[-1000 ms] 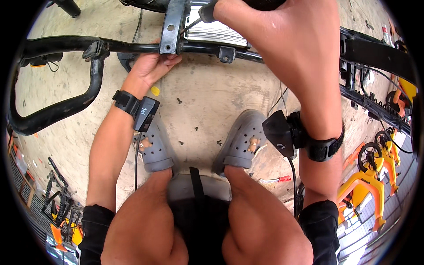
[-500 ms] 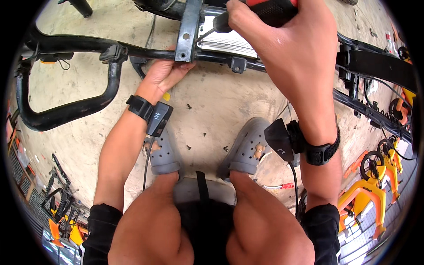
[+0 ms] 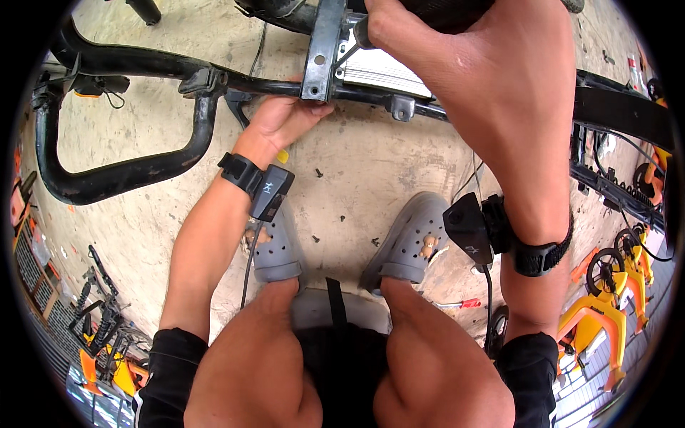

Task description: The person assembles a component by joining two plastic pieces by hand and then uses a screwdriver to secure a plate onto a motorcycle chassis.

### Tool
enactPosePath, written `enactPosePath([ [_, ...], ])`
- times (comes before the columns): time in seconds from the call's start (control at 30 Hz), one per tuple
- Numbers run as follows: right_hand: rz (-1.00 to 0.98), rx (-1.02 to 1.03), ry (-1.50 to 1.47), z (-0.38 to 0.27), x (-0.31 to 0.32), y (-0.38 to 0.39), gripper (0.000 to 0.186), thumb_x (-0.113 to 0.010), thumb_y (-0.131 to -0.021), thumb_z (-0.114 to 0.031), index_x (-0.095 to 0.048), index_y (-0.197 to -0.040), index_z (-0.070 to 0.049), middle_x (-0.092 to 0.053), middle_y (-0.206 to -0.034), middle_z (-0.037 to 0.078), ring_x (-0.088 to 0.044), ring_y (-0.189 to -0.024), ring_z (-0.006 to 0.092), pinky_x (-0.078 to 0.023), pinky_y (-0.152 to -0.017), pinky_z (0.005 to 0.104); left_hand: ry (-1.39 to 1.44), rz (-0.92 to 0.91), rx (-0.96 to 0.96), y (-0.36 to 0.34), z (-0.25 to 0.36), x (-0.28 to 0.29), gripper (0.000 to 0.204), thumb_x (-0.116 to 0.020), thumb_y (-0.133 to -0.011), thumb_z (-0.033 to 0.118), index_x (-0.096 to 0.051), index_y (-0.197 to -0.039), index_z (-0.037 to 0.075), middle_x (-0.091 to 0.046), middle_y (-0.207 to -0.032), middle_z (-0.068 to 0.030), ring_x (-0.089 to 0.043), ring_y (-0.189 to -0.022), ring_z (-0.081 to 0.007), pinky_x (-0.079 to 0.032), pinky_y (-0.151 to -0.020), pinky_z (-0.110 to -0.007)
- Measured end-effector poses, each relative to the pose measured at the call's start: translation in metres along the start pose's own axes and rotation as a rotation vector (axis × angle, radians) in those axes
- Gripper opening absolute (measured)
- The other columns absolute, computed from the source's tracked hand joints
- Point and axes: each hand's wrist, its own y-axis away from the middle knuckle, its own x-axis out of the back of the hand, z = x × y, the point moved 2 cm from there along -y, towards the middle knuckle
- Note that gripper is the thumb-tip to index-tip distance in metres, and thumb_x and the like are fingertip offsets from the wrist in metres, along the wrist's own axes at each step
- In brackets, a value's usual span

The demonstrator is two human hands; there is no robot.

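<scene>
A flat metal bracket (image 3: 319, 58) with holes crosses a black tube frame (image 3: 267, 87) at the top of the view. My left hand (image 3: 282, 123) is closed around the tube beneath the bracket's lower end, its fingers partly hidden behind it. In my right hand (image 3: 492, 64) is a black-handled screwdriver (image 3: 363, 34), gripped from above. Its thin shaft slants down to the left, close beside the bracket; the tip's contact point is hard to make out. Behind the tube lies a ribbed silver metal box (image 3: 385, 68), partly covered by my right hand.
A black tube loop (image 3: 125, 175) juts out at the left of the frame. Several dark screws (image 3: 319, 172) lie on the concrete floor near my grey clogs (image 3: 407, 239). A red-handled tool (image 3: 460, 304) rests by my right leg. Yellow frames (image 3: 596, 314) stand at the right.
The frame, bracket and both hands sit slightly farther right in the view. My right hand still grips the screwdriver beside the bracket, and the handle's red part no longer shows.
</scene>
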Motion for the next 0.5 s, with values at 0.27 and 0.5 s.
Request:
enactPosePath([
  [0.27,-0.138,0.030,0.011,-0.004,0.004,-0.006,0.030,-0.072,-0.075,-0.013,-0.057,-0.097,0.001,-0.061,-0.074,0.009,-0.059,-0.066,0.0168,-0.049,-0.064,0.0287,0.084,-0.153,0.172,0.007,0.006,-0.023,0.050,-0.046,-0.095,0.053,-0.066,-0.087,0.008,-0.060,-0.080,-0.0048,-0.044,-0.072,-0.0184,-0.034,-0.062,-0.032],
  [0.5,-0.174,0.037,0.033,-0.010,0.001,-0.006,0.031,-0.071,-0.076,-0.012,-0.057,-0.099,0.001,-0.061,-0.076,0.010,-0.059,-0.067,0.0172,-0.049,-0.065,0.0288,0.035,-0.133,0.207,0.012,0.014,-0.024,0.054,-0.041,-0.097,0.055,-0.065,-0.094,0.006,-0.058,-0.080,-0.0053,-0.043,-0.071,-0.0186,-0.033,-0.061,-0.031],
])
